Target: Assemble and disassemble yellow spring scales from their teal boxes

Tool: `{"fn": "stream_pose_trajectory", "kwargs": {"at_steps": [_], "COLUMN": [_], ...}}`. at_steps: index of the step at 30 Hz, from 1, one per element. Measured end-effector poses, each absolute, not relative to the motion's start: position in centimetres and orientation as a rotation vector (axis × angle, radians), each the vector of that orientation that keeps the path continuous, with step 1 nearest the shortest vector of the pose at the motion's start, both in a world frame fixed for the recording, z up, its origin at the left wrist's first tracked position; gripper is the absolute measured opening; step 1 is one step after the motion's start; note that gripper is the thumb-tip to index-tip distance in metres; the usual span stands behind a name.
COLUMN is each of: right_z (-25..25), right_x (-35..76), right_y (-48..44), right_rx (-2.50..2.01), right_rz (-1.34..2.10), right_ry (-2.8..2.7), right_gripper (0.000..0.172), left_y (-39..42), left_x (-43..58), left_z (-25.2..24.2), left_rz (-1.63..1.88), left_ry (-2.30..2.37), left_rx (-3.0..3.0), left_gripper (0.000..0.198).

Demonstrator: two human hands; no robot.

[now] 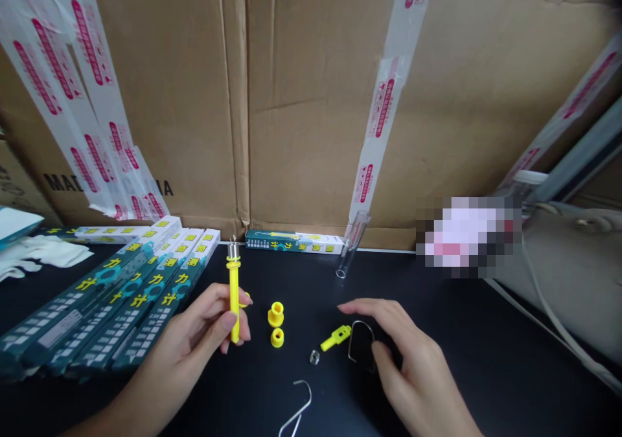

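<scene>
In the head view, the left hand (201, 327) is clamped on a yellow rod (234, 304), held nearly upright above the dark surface (247, 398), with a metal coil (234, 250) at its top end. The right hand (411, 349) has its thumb and index finger spread apart beside a bent wire loop (362, 322); whether the thumb touches the wire cannot be told. Just left of the loop lies a flat-ended yellow piece (335, 338), with a small spring (315, 357) near it. Two yellow caps (276, 338) sit between the hands, and a wire hook (309, 395) lies nearer the person. Farther back, a clear tube (352, 246) leans by a single printed box (294, 241). More printed boxes (121, 288) lie side by side at the left, before a large cardboard carton (301, 113).
</scene>
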State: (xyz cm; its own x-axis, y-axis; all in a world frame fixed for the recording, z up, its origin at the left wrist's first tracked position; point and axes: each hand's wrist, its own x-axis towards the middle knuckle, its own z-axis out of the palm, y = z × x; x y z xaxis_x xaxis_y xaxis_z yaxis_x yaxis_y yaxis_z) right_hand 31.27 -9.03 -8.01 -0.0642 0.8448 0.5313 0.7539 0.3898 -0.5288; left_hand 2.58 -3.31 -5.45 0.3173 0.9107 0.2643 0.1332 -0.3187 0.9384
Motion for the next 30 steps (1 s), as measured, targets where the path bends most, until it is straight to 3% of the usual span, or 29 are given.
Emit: {"fn": "stream_pose_trajectory", "kwargs": {"at_steps": [10,19,30], "right_z": [-7.8,-6.7,-5.5], "right_x": [31.5,30.8,29.7], "right_y": [-8.9,-9.4,-9.7], "right_rx": [-1.533,-1.323,-1.0], "right_rz": [0.462,0.233,0.079], "right_ry": [-1.838,-1.97,-2.239], "right_gripper": [0.05,0.028,0.04], "left_y": [-3.4,-3.6,-3.8], "left_x": [2.7,2.4,2.6], "left_z": [-5.3,-5.2,-5.3], "left_rz": [1.104,1.221,1.176], "left_ry": [0.958,1.008,1.03], "left_rx": [1.615,1.575,1.624], "left_gripper": [0.044,0.045,0.039]}}
